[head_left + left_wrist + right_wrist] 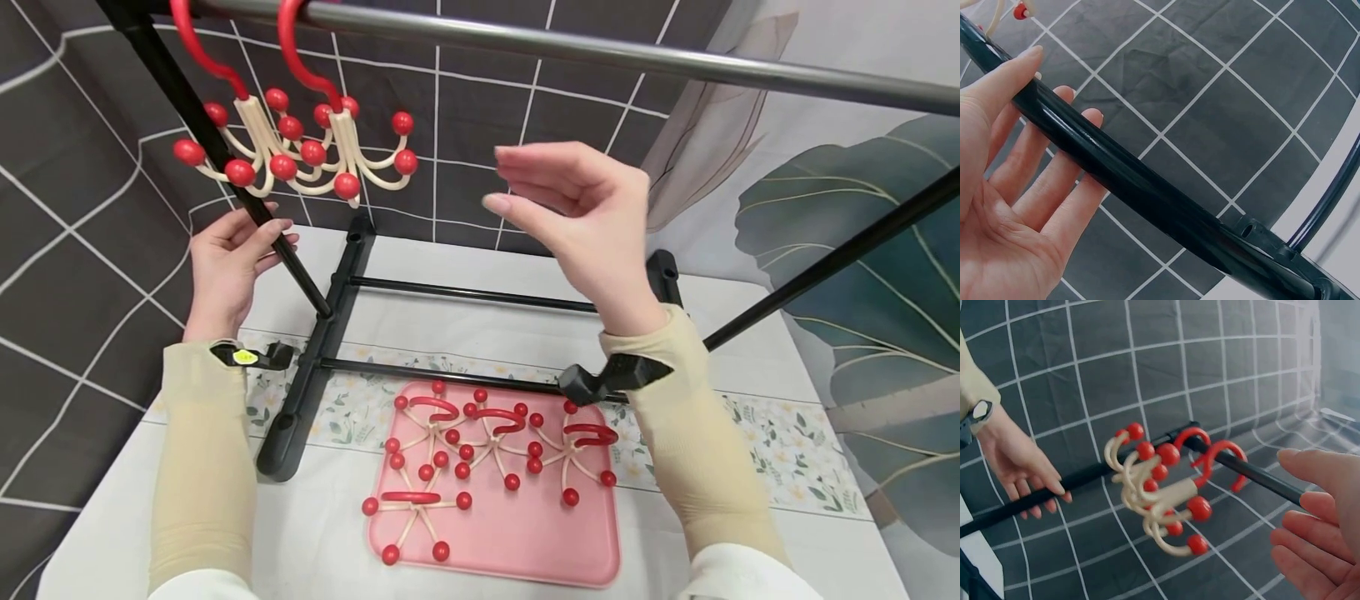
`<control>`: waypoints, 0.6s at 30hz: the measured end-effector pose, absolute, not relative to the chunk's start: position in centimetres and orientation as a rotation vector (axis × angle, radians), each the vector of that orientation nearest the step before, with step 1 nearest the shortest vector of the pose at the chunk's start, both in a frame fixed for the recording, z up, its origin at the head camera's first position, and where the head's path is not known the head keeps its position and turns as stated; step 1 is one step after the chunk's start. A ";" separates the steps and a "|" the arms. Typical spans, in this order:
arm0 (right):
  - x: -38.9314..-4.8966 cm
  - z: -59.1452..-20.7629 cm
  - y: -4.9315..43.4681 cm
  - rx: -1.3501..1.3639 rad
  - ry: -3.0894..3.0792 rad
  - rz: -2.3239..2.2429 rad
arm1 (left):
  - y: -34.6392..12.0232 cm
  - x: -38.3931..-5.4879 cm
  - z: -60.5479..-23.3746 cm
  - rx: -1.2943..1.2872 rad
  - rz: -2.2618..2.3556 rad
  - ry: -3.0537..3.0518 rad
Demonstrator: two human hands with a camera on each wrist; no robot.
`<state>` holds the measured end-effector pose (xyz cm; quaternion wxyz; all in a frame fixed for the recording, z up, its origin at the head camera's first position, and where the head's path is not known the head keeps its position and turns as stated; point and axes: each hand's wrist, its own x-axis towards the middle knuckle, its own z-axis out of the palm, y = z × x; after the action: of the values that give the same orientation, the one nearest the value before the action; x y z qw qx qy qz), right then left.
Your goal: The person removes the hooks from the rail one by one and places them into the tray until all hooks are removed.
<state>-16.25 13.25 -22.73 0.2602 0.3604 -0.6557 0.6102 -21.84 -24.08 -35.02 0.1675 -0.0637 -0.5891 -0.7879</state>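
My left hand [232, 258] holds the black upright pole [1116, 165] of a clothes rack, thumb in front and fingers behind it. Above that hand, two cream hangers with red hooks and red ball tips, a left hanger [257, 125] and a right hanger [342, 133], hang from the silver top rail [480, 33]. My right hand [581, 208] is raised under the rail, right of the hangers, with nothing between its thumb and fingers. In the right wrist view its fingers [1310, 540] are loosely bent, apart from the hangers.
Several more such hangers [495, 442] lie on a pink tray [540, 542] in front of the rack. The rack's black base [300, 392] stands on a white table with a floral strip. Dark checked cloth [465, 125] hangs behind, with a leaf-patterned curtain [862, 233] at the right.
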 end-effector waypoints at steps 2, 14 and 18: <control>-16.7 -22.5 11.9 0.992 -1.759 1.647 | -24.2 -21.9 -35.0 -0.187 -2.240 -1.678; -16.4 -18.8 5.0 0.943 -1.798 1.738 | -23.9 -22.0 -34.8 -0.188 -2.243 -1.686; -17.6 -18.0 3.6 0.906 -1.908 1.697 | -23.8 -22.2 -34.7 -0.187 -2.256 -1.683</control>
<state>-17.59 3.58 -17.95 0.2144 0.3266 -0.6877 0.6119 -22.21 -23.82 -34.66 0.1597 -0.0653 -0.5889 -0.7895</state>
